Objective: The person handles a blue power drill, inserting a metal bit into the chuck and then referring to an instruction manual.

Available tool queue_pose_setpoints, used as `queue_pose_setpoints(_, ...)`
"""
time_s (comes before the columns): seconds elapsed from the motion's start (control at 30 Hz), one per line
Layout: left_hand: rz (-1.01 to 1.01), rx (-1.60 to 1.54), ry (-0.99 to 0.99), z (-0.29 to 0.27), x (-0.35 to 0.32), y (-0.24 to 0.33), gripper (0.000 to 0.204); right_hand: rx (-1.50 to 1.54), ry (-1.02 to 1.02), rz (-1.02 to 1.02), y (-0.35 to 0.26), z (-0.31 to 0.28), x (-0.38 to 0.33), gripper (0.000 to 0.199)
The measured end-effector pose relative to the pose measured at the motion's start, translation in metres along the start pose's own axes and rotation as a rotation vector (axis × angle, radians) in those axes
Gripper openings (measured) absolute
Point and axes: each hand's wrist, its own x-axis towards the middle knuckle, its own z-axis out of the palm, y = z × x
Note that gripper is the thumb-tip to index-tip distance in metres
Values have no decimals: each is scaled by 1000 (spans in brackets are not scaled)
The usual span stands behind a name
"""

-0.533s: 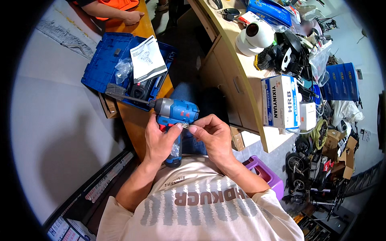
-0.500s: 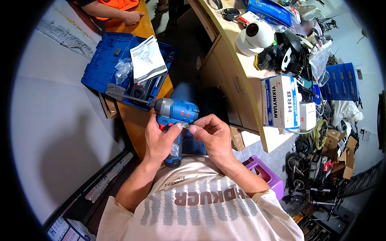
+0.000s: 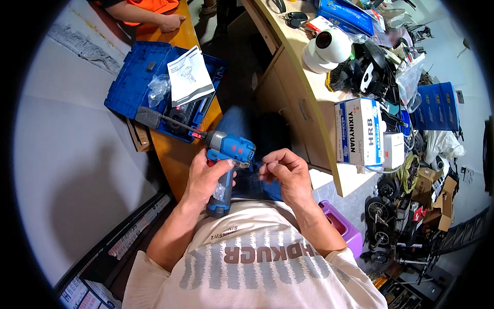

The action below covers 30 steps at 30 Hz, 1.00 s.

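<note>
My left hand point(image 3: 205, 174) grips a blue cordless impact driver point(image 3: 234, 148) by its handle. The driver's nose points to the upper left, and a long dark rod point(image 3: 180, 123) runs from it across the case. Near my left thumb, on the driver's side, is a small silver metal piece point(image 3: 240, 164). Just to the right of the driver is my right hand point(image 3: 288, 172), apart from it, with bent fingers and thumb drawn together. Whatever may be between those fingertips is too small to make out.
On a wooden bench lies an open blue tool case point(image 3: 136, 77) with a printed leaflet point(image 3: 190, 77) and a plastic bag. The desk point(image 3: 303, 98) at right carries a white camera point(image 3: 329, 46), a bearing box point(image 3: 360, 131) and clutter. A co-worker's hand point(image 3: 171, 22) rests at the far bench.
My right hand has drawn away from the driver to the right and slightly down. The driver has dipped a little, and its nose has shifted right, away from the case.
</note>
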Motion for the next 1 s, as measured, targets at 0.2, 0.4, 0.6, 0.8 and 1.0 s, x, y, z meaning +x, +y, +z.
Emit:
queue_pose_setpoints(0.2, -66, 43, -7, 3, 2, 4, 41, 21, -5, -3, -10, 2, 2, 13)
queue_pose_setpoints(0.4, -88, 60, -38, 4, 3, 6, 38, 55, -50, 9, -22, 1, 0, 11)
queue_pose_setpoints(0.6, -104, 96, -56, 8, 6, 7, 37, -4, -112, 20, -17, -3, 6, 10)
queue_pose_setpoints(0.8, -65, -43, -13, 0, 11, 2, 34, -72, -54, -84, -3, -6, 10, 16)
queue_pose_setpoints(1.0, -245, -179, 4, -11, 16, 11, 43, -87, -33, -38, 1, -3, 9, 14)
